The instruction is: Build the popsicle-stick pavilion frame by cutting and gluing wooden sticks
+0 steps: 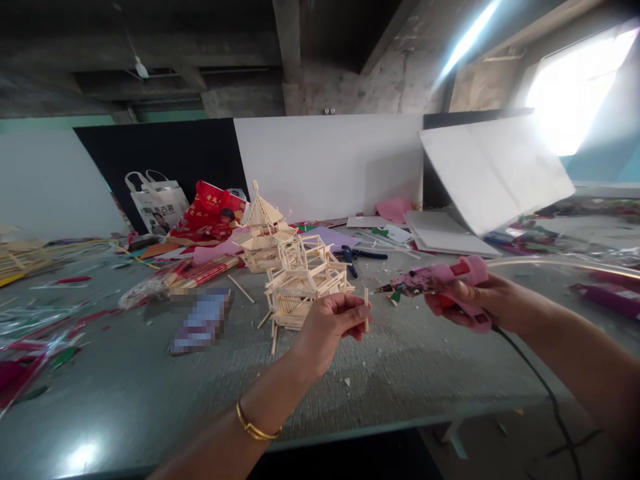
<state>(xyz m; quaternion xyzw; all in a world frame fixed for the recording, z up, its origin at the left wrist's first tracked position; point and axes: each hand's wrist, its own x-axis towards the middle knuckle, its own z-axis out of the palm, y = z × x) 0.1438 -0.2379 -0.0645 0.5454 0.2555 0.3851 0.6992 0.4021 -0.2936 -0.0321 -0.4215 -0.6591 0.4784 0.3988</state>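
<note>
Between the thumb and fingers of my left hand (340, 317) a short wooden stick (367, 311) is pinched upright. My right hand (473, 300) is wrapped round a pink hot glue gun (440, 279), whose dark nozzle points left toward the stick, a short gap apart. A clear glue stick (530, 264) runs out of its rear, and a black cord hangs from the handle. Just behind my left hand stands an open framework model (305, 277) of wooden sticks, its lower right partly hidden by the hand. Farther back is a wooden model with a pointed roof (264, 223).
Blue-handled pliers (363, 253) lie behind the framework. A phone-like flat object (203, 321), pixelated, is left of it, near packs of sticks (205, 272). White boards (445, 230) lean and lie at the back right. The table's front edge (380, 427) runs close to me.
</note>
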